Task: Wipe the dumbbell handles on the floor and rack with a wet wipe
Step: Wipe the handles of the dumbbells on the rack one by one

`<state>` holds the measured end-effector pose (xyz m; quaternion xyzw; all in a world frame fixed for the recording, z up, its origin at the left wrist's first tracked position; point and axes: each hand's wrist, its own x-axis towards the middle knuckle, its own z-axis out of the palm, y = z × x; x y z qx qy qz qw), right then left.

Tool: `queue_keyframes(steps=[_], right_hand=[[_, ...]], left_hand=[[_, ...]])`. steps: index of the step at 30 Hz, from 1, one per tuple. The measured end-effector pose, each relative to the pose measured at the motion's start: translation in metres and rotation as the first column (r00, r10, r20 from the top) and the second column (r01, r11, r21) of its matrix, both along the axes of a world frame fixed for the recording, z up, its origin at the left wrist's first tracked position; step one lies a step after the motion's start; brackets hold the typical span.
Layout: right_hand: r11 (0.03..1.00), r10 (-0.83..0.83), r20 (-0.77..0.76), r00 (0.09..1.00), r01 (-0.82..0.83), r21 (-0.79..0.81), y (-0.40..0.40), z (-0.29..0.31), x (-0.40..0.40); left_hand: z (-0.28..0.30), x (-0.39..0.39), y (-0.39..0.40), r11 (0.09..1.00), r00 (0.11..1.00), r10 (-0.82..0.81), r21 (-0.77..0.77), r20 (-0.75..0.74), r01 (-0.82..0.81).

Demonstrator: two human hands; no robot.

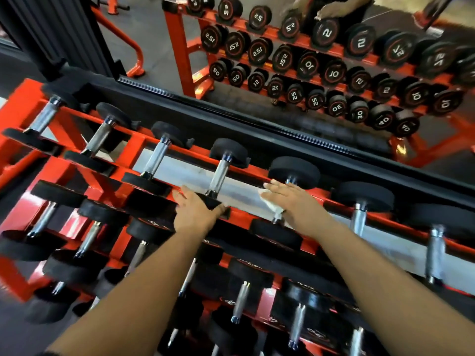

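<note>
Black dumbbells with chrome handles lie in rows on an orange rack (144,147). My right hand (295,204) lies flat, fingers straight, over a white wet wipe (270,205), pressing it on the handle of a top-row dumbbell (294,172); that handle is mostly hidden under the hand. My left hand (195,209) rests on the near head of the neighbouring dumbbell (219,173), thumb hooked over its edge, its chrome handle bare.
A wall mirror (308,60) behind the rack reflects the dumbbell rows and my arms. More dumbbells fill the lower shelves (241,299). An orange machine frame (133,52) stands at the back left. Dark rubber floor (15,335) shows at the lower left.
</note>
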<state>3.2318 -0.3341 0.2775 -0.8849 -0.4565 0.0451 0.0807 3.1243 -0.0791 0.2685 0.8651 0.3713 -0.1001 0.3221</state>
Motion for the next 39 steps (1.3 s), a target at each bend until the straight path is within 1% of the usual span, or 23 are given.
queue_keyframes(steps=[1,3,5,6,7,9,10,11,15,19,23,24,27,28,30,32,36,37,39], right_hand=[[1.000,0.012,0.032,0.999,-0.012,-0.009,-0.017,-0.004,-0.004],[0.988,0.085,0.074,0.994,-0.074,-0.137,-0.043,-0.013,-0.011],[0.948,0.209,0.098,0.973,-0.177,-0.264,-0.054,-0.019,-0.009],[0.925,0.279,0.103,0.955,-0.239,-0.295,-0.055,-0.018,-0.004],[0.895,0.346,0.096,0.933,-0.297,-0.332,-0.053,-0.015,0.002],[0.828,0.448,0.081,0.891,-0.379,-0.413,-0.049,-0.010,0.012],[0.795,0.469,0.060,0.881,-0.391,-0.463,-0.045,-0.011,0.015],[0.776,0.474,0.053,0.879,-0.389,-0.496,-0.039,-0.010,0.017],[0.765,0.485,0.054,0.873,-0.394,-0.510,-0.013,-0.013,0.014],[0.821,0.468,0.134,0.874,-0.373,-0.431,-0.029,-0.021,0.014],[0.811,0.492,0.179,0.852,-0.374,-0.450,-0.059,-0.032,0.012],[0.807,0.496,0.190,0.847,-0.368,-0.462,-0.055,-0.032,0.012],[0.782,0.530,0.149,0.835,-0.413,-0.467,-0.019,-0.027,0.020],[0.764,0.531,0.118,0.839,-0.414,-0.494,-0.006,-0.024,0.020],[0.760,0.514,0.093,0.853,-0.403,-0.510,0.005,-0.023,0.022],[0.777,0.507,0.119,0.854,-0.393,-0.491,-0.006,-0.026,0.021],[0.849,0.497,0.321,0.806,-0.375,-0.372,-0.050,-0.043,0.017],[0.848,0.496,0.325,0.805,-0.369,-0.381,-0.050,-0.044,0.017],[0.821,0.512,0.267,0.817,-0.372,-0.433,-0.034,-0.042,0.017]], left_hand=[[0.001,-0.008,-0.016,0.996,0.998,-0.002,0.085,0.064,-0.004],[0.004,-0.021,-0.057,0.982,0.978,-0.087,0.181,0.189,0.053],[0.004,-0.030,-0.099,0.965,0.955,-0.218,0.188,0.200,0.181],[0.003,-0.031,-0.117,0.961,0.951,-0.254,0.156,0.174,0.228],[0.001,-0.030,-0.132,0.964,0.956,-0.260,0.085,0.138,0.250],[-0.001,-0.026,-0.154,0.975,0.980,-0.184,-0.111,0.074,0.191],[-0.002,-0.023,-0.160,0.973,0.988,-0.145,-0.175,0.056,0.153],[-0.002,-0.021,-0.164,0.971,0.991,-0.125,-0.198,0.046,0.132],[-0.001,-0.004,-0.161,0.969,0.995,-0.098,-0.229,-0.026,0.090],[0.003,0.008,-0.149,0.956,0.987,-0.131,-0.275,-0.092,0.102],[0.002,0.008,-0.151,0.953,0.987,-0.135,-0.284,-0.089,0.105],[0.001,0.007,-0.151,0.954,0.987,-0.135,-0.282,-0.091,0.104],[-0.001,0.009,-0.149,0.956,0.983,-0.161,-0.260,-0.084,0.134],[-0.001,0.008,-0.148,0.956,0.984,-0.162,-0.260,-0.079,0.137],[0.000,0.006,-0.149,0.955,0.984,-0.162,-0.261,-0.069,0.139],[-0.002,0.005,-0.151,0.957,0.985,-0.158,-0.256,-0.065,0.137],[-0.003,0.005,-0.152,0.959,0.989,-0.136,-0.257,-0.055,0.117],[-0.002,0.005,-0.152,0.961,0.989,-0.134,-0.253,-0.056,0.116],[0.000,0.004,-0.153,0.965,0.989,-0.129,-0.240,-0.066,0.110]])
